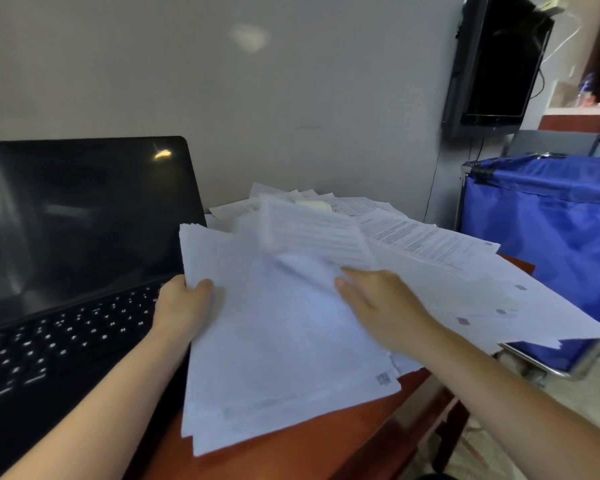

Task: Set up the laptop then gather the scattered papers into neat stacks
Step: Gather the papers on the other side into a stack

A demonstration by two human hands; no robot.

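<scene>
A black laptop (70, 244) stands open at the left of the table, its screen dark. My left hand (182, 306) grips the left edge of a stack of white papers (274, 358), thumb on top. My right hand (378, 306) holds a printed sheet (312, 233) that is blurred and raised over the stack; its fingers are hidden under the paper. More printed papers (447, 265) lie scattered to the right and behind, some overhanging the table's right edge.
The reddish-brown table (326, 438) shows at the front. A blue fabric cart on a metal frame (551, 230) stands close at the right. A dark monitor (496, 64) hangs on the wall above it. A small white object (314, 205) lies among the far papers.
</scene>
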